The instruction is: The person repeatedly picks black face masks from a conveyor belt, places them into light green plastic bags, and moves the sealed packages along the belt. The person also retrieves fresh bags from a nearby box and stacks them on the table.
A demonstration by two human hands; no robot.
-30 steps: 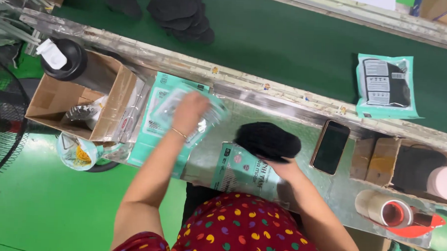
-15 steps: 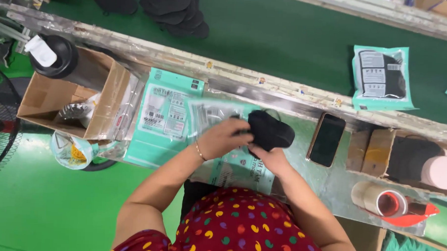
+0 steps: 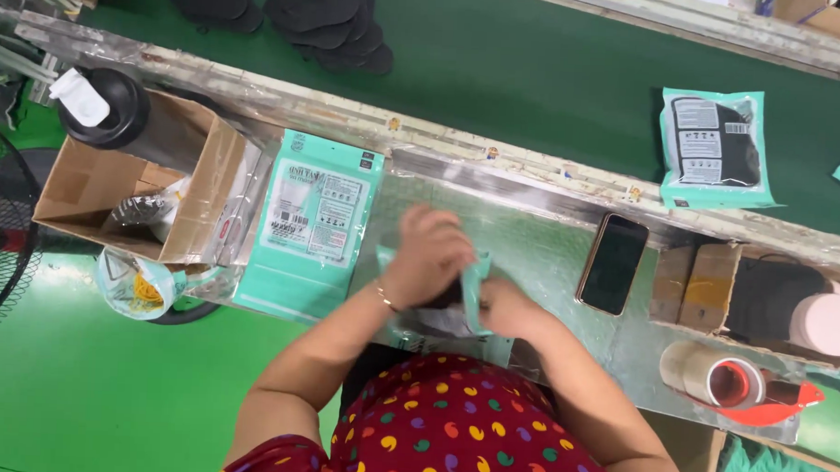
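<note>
Left hand [image 3: 430, 255] now down from pouch stack [image 3: 314, 218], both hands gripping teal pouch [image 3: 474, 284] around dark item; right hand [image 3: 506, 304] mid-bagging; next needs item pushed fully in.

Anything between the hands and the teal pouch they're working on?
Nothing visible. The left hand and right hand are both already on the teal pouch, with a dark item showing between them. The stack of teal pouches and the phone lie off to either side.
</note>
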